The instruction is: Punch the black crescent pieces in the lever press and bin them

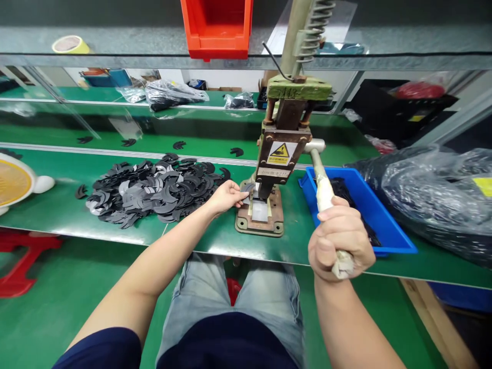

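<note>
In the head view a green hand press (283, 154) stands on the bench, a yellow warning label on its front. My right hand (340, 238) is wrapped around the taped end of the press lever (323, 179). At the press base (274, 218), my left hand (226, 197) pinches a dark grey curved piece (248, 193) by its edge, beside the ram. How far the piece reaches under the ram I cannot tell. Left of my forearm lies a big heap of similar black and grey curved pieces (157, 189).
A blue bin (395, 241) with black pieces sits right of the press, beside a large plastic-wrapped bundle (434, 189). An orange bin (217, 48) and a tape roll (70, 45) are on the shelf above. Several single pieces lie along the far strip. A white-rimmed object (34, 184) stands far left.
</note>
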Demonstrator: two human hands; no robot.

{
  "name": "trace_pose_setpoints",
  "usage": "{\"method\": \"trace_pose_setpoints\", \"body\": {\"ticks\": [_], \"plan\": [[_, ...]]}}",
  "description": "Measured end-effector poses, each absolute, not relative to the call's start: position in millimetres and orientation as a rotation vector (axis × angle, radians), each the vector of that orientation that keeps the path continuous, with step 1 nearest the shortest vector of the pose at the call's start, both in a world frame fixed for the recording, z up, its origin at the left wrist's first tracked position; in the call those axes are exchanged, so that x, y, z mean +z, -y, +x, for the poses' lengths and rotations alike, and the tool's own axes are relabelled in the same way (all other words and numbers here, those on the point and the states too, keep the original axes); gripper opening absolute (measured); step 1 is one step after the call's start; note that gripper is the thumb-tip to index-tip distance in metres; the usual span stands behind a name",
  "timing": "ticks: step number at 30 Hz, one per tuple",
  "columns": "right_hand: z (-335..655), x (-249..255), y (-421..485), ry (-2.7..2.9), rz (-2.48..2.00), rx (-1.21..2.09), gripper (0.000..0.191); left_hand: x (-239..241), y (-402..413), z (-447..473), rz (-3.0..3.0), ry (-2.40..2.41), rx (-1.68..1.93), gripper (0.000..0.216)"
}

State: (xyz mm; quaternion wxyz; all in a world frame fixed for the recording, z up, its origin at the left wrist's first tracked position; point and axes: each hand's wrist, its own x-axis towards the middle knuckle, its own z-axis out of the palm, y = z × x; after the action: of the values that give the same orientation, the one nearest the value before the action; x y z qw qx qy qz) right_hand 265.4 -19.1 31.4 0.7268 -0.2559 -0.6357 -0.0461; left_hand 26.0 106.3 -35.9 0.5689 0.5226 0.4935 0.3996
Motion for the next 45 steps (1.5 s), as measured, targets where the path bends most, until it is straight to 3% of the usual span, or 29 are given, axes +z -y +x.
{"method": "trace_pose_setpoints", "body": {"ticks": [20, 26, 31, 35, 38, 42, 45], "plan": [[263.7, 29.5, 19.9, 1.391, -0.554, -0.09, 0.023, -24.1, -130.3, 64.7, 1.234, -1.325, 0.474, 0.028], [269.9, 30.6, 21.2, 1.45, -0.535, -0.074, 0.019, -22.1, -113.0, 70.5, 1.352, -1.339, 0.51, 0.023], [273.7, 29.5, 19.8, 1.483, -0.527, -0.082, 0.018, -26.0, -124.8, 38.3, 1.687, -1.079, 0.58, 0.018], [271.0, 28.6, 18.3, 1.447, -0.506, -0.086, 0.02, -15.0, -180.2, -11.6, 2.005, -1.593, 0.646, 0.023], [270.8, 28.9, 18.8, 1.449, -0.518, -0.084, 0.019, -10.9, -225.3, -31.4, 2.053, -2.03, 0.443, 0.034], [274.1, 28.9, 20.4, 1.478, -0.518, -0.09, 0.016, -22.1, -260.7, -24.6, 2.026, -2.092, 0.094, 0.075], [276.1, 28.5, 21.1, 1.497, -0.528, -0.092, 0.015, -32.9, -271.8, -10.9, 1.959, -2.081, 0.028, 0.086]]}}
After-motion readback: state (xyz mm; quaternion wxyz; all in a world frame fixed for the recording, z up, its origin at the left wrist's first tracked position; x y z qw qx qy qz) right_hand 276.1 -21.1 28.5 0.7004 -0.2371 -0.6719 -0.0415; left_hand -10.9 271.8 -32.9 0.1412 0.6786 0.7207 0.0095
